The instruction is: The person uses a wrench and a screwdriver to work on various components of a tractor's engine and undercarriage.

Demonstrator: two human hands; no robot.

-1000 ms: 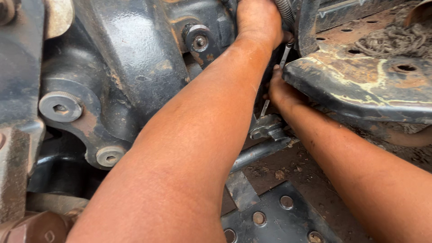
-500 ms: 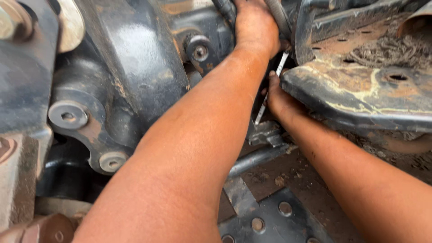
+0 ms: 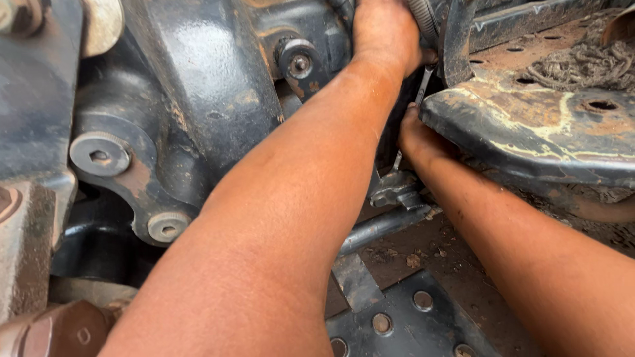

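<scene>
My left hand (image 3: 383,33) reaches up into a narrow gap between the dark cast housing (image 3: 198,86) and a rusty black metal plate (image 3: 542,125). Its fingers are hidden in the gap, beside a ribbed hose (image 3: 423,16). My right hand (image 3: 417,135) is tucked under the plate's edge lower in the same gap. It is closed around a slim silver wrench (image 3: 423,82) that sticks up above the hand and down below it. The wrench's working end is hidden.
Large bolt heads (image 3: 99,153) (image 3: 165,227) and a smaller one (image 3: 297,63) sit on the housing at left. A perforated step plate (image 3: 410,324) lies below, with a steel rod (image 3: 377,228) above dirt ground. A coil of chain (image 3: 582,63) rests on the rusty plate.
Both hands stay in the same gap with barely any movement. The view has drifted slightly, so the housing's bolts sit a little further right.
</scene>
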